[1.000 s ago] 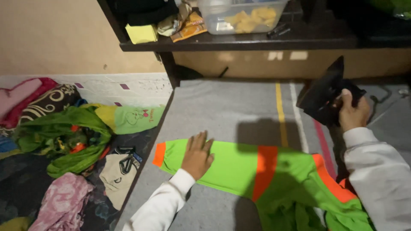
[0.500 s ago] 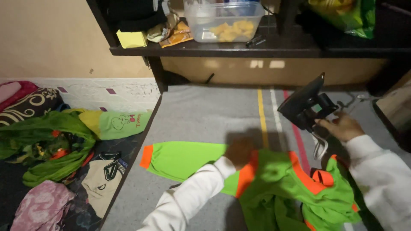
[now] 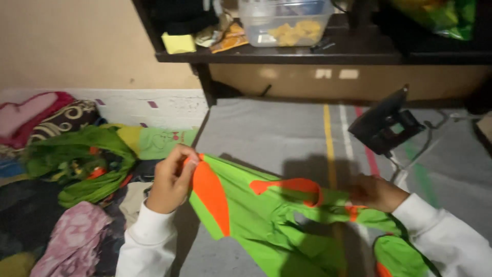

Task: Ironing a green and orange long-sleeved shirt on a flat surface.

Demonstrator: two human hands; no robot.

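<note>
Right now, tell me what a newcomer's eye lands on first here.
The bright green and orange garment stands out, lifted at centre over the grey mat in the grip of the left hand and right hand. Behind it to the right, a black iron stands on end.

Dim warm light; soft motion blur; dark shadows under shelf (image 3: 328,54).

Smooth, faintly shiny green-and-orange cloth garment (image 3: 266,215); matt grey woven blanket (image 3: 266,133) beneath it; black plastic iron (image 3: 384,123) beyond it; clear glossy plastic tub (image 3: 284,20) on dark shelf (image 3: 328,54).
</note>
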